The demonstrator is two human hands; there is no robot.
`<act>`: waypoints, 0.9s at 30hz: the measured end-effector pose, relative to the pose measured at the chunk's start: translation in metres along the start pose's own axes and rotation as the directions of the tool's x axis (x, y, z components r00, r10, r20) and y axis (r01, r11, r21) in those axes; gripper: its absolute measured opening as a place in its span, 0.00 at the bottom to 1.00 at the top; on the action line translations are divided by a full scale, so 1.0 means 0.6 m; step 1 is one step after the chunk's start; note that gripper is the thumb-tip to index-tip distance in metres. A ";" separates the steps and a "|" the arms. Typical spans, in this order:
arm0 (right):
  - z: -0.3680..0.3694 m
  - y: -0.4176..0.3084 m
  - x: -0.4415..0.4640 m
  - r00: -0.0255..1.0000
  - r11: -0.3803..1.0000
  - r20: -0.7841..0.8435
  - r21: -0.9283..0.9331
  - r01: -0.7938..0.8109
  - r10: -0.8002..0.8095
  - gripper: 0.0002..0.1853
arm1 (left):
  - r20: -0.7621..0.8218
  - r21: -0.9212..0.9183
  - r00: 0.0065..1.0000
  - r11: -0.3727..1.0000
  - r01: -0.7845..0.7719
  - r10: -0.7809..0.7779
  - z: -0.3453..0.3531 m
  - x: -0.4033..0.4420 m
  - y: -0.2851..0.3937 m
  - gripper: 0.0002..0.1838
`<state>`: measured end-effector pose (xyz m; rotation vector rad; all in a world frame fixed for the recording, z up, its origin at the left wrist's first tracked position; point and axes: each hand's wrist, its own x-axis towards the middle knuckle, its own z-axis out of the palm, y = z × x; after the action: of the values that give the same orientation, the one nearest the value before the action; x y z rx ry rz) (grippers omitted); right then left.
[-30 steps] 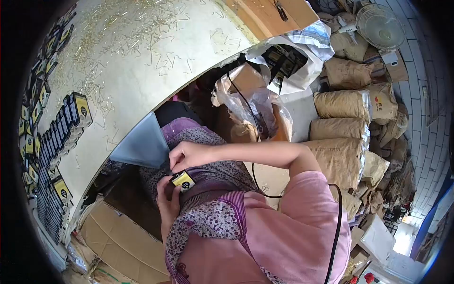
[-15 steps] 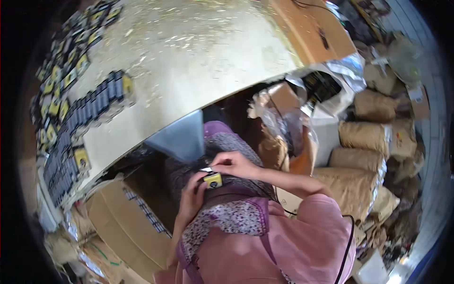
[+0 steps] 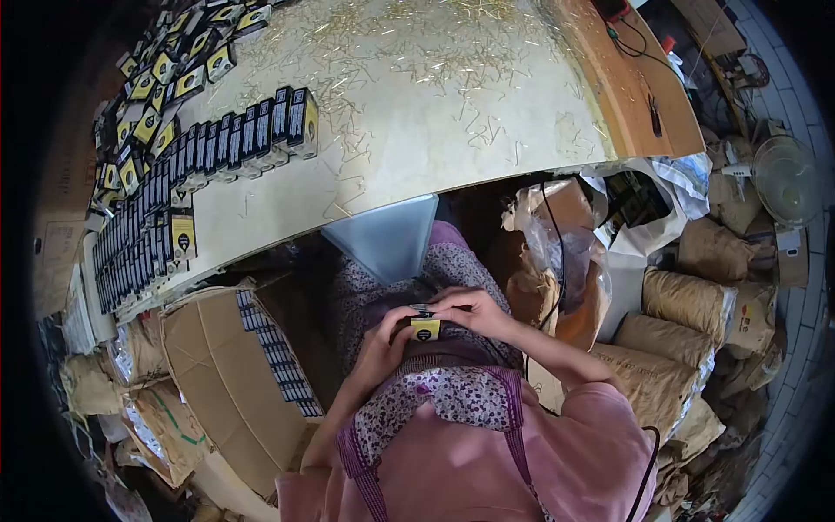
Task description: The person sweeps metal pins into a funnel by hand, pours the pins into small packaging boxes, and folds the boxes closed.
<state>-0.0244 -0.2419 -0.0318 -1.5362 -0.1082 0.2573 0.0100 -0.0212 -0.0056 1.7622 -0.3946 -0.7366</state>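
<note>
A small yellow-and-black box (image 3: 425, 330) is held over my lap. My left hand (image 3: 383, 346) grips it from the left side, fingers curled around its edge. At the top of the box, my right hand (image 3: 474, 311) pinches the dark flap end, thumb and fingertips close together. The fingers cover part of the top, so whether it is fully closed cannot be seen. A blue tray-like sheet (image 3: 384, 239) rests between my knees and the table edge.
The table (image 3: 391, 148) carries a row of upright boxes (image 3: 235, 139), a heap of loose boxes (image 3: 165, 78) and scattered golden strips (image 3: 470, 56). An open carton (image 3: 230, 374) with stacked boxes stands at left. Brown paper sacks (image 3: 687, 300) and a fan (image 3: 785, 178) are at right.
The view has shifted, so table and hands appear farther right. The white piece at the box's top no longer shows, and my right fingers now press closer against that end.
</note>
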 end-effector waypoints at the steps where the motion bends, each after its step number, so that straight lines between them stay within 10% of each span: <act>1: -0.002 -0.003 -0.002 1.000 0.999 0.008 0.023 -0.026 0.026 0.11 | -0.024 -0.014 0.999 0.999 -0.032 0.031 0.003 0.000 -0.006 0.15; 9: 0.008 -0.015 -0.003 0.999 0.995 -0.021 -0.099 0.030 -0.032 0.07 | -0.043 -0.159 0.999 0.987 -0.002 -0.005 0.006 -0.001 -0.017 0.13; 12: 0.015 -0.035 0.002 0.992 0.977 -0.050 -0.186 0.106 -0.117 0.14 | -0.168 0.238 0.955 0.950 -0.201 0.243 -0.012 0.000 0.029 0.14; 14: 0.021 -0.061 0.001 0.995 0.985 -0.097 -0.170 -0.001 -0.015 0.20 | -0.333 0.452 0.827 0.846 -0.282 0.454 -0.064 0.002 0.053 0.16; 18: 0.013 -0.054 -0.003 0.992 0.976 -0.113 -0.217 0.024 -0.050 0.15 | -0.670 0.721 0.341 0.687 0.089 0.659 -0.227 0.028 0.085 0.15; 21: 0.001 -0.058 -0.007 0.992 0.965 -0.122 -0.261 -0.025 -0.008 0.08 | -0.638 0.760 0.459 0.407 0.507 0.618 -0.321 0.044 0.153 0.24; 24: -0.049 -0.089 -0.020 0.974 0.952 -0.134 -0.223 -0.211 0.185 0.08 | -0.480 0.873 0.367 0.390 0.293 0.797 -0.337 0.052 0.151 0.28; 27: -0.147 -0.039 -0.074 0.831 0.841 0.167 0.018 -0.541 0.531 0.13 | -0.341 0.940 0.495 0.302 0.160 0.799 -0.263 0.054 0.164 0.18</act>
<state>-0.0447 -0.3381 -0.0077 -1.4534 0.2164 0.8257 0.1476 0.0440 0.1060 2.6472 -0.6149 1.0049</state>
